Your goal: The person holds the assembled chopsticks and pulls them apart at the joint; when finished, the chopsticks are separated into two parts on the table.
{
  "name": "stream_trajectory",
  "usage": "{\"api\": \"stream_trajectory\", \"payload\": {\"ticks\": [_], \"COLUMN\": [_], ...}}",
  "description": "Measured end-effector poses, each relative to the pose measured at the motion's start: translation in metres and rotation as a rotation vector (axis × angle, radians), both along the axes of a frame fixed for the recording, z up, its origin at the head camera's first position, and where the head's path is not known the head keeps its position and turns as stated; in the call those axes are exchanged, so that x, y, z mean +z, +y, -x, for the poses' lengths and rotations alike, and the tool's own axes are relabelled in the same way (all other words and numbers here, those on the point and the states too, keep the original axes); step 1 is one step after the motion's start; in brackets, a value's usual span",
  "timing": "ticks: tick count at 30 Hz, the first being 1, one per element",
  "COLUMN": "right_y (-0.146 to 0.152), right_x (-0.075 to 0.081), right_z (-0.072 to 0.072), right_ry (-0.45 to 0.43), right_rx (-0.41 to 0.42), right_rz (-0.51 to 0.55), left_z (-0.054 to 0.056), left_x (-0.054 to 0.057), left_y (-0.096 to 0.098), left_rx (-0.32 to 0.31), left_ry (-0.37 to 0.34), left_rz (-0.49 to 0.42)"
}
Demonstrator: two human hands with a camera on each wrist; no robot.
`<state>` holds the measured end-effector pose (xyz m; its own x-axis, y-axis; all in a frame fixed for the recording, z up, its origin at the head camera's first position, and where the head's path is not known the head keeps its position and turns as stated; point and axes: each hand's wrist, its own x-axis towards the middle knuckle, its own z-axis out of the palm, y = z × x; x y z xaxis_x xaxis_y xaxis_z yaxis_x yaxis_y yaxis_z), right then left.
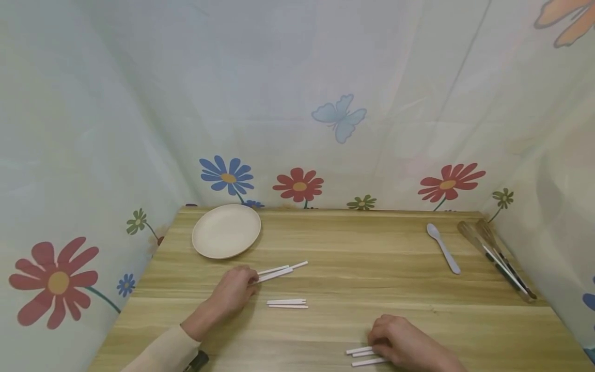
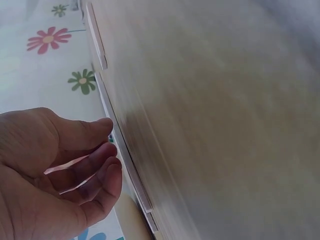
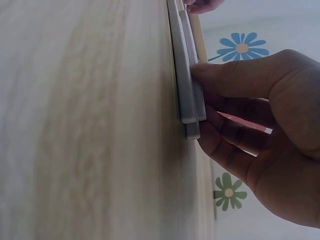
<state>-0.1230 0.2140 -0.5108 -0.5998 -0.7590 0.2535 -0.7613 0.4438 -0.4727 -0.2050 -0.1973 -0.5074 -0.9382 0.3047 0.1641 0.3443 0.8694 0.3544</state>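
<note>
My left hand (image 1: 228, 292) is at the near end of a few white sticks (image 1: 275, 276) lying on the left of the wooden table. In the left wrist view its fingers bend loosely, thumb and fingertips apart at a stick's edge (image 2: 131, 162). Toward the front right, my right hand (image 1: 400, 341) bends over more white sticks (image 1: 369, 362). The right wrist view has its thumb and fingers pinching a stick (image 3: 199, 102) that lies against another (image 3: 183, 85). Between the hands a small bundle of white sticks (image 1: 285, 301) lies side by side.
A round cream plate (image 1: 226, 231) sits at the back left of the table (image 1: 353, 253). At the back right lies a pale spoon (image 1: 443, 249), and beyond it long slim utensils (image 1: 504, 268) of unclear kind. A flower-printed curtain (image 1: 297, 129) surrounds the table's back and sides.
</note>
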Motion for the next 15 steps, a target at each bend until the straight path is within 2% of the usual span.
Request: {"api": "stream_trajectory", "payload": {"ticks": [6, 15], "right_y": [0.0004, 0.0014], "right_x": [0.0037, 0.0033], "right_z": [-0.0006, -0.0006], "right_ry": [-0.078, -0.081], "right_rx": [0.009, 0.018], "right_rz": [-0.009, -0.012], "left_z": [0.0003, 0.0024], "left_x": [0.0002, -0.0020], "left_y": [-0.0023, -0.0064], "left_rx": [0.008, 0.016], "left_ry": [-0.003, 0.014], "left_rz": [-0.011, -0.014]}}
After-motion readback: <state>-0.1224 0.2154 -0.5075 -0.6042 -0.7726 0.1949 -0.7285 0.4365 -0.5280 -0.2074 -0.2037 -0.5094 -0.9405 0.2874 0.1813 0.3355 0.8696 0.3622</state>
